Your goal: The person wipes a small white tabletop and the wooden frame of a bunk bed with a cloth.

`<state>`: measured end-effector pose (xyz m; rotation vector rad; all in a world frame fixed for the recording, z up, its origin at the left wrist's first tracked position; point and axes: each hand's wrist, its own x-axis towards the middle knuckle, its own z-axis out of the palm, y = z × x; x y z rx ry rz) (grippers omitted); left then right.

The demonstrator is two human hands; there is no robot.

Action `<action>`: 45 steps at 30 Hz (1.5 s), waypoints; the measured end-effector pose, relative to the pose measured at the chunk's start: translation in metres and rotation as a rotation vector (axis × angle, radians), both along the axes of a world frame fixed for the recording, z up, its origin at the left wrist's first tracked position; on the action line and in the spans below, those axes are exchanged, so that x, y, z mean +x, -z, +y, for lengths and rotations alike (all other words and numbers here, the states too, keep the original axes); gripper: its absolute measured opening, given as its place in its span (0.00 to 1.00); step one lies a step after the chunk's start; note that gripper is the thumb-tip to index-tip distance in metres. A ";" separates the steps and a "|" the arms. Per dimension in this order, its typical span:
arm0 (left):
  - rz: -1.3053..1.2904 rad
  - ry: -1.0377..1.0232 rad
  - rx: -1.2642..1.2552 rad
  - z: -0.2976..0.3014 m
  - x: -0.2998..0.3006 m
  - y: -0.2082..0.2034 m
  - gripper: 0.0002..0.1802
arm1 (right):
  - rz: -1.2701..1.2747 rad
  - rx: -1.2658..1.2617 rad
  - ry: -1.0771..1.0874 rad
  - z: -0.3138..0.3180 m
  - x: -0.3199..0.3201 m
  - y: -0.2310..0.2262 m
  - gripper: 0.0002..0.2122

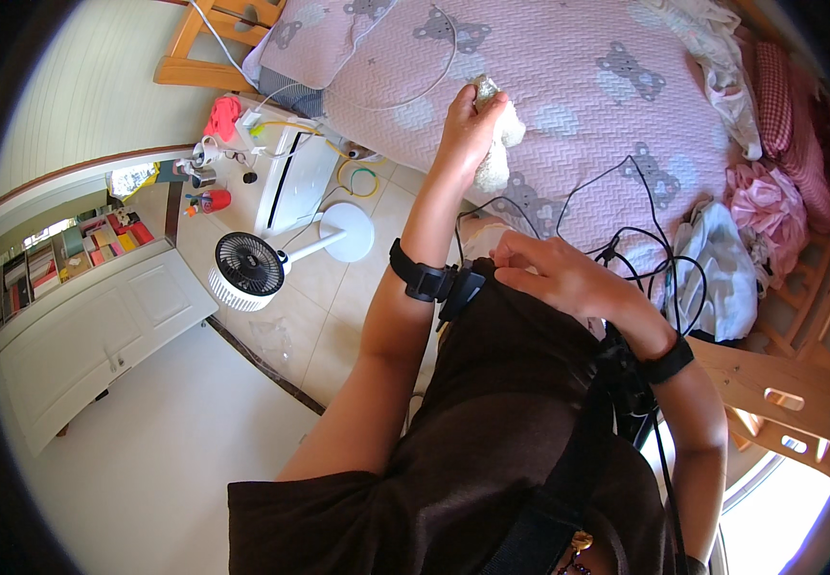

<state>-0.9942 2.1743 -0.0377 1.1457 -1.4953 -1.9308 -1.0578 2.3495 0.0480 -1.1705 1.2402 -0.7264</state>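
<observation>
My left hand (471, 123) is stretched out over the bed with its fingers closed round a pale, fuzzy sock-like cloth (495, 168). The cloth hangs limp below the thumb, above the pink quilted bedspread (549, 57) with grey bears. My right hand (559, 271) is held in front of my dark shirt, its thumb and fingers a little apart. No object shows in it, though part of its palm is turned away. Black cables (659, 225) trail over the bedspread close to that hand. Each wrist wears a black strap.
A white fan (249, 268) stands on the tiled floor at the left, beside a white cabinet (298, 187). Crumpled clothes (717, 273) and a pink frilled cloth (770, 211) lie along the bed's right side. A wooden bed rail (779, 388) runs at the lower right.
</observation>
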 end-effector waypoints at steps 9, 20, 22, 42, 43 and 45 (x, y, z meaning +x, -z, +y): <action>-0.021 -0.037 0.025 0.000 0.001 -0.003 0.12 | -0.041 0.090 -0.081 -0.001 -0.010 -0.008 0.09; -0.015 -0.029 0.040 0.007 0.000 0.003 0.11 | -0.012 0.013 -0.057 0.004 -0.001 0.003 0.09; -0.016 -0.039 0.025 0.006 0.001 0.004 0.11 | -0.012 0.019 -0.079 0.004 -0.003 0.002 0.09; 0.337 0.400 0.048 -0.002 -0.015 -0.164 0.30 | 0.517 -0.230 0.395 0.024 -0.130 -0.090 0.10; 0.370 0.441 0.017 0.001 -0.024 -0.175 0.30 | 0.548 -0.227 0.452 0.034 -0.141 -0.102 0.10; 0.434 0.516 0.024 0.008 -0.044 -0.198 0.27 | 0.572 -0.278 0.547 0.057 -0.163 -0.118 0.11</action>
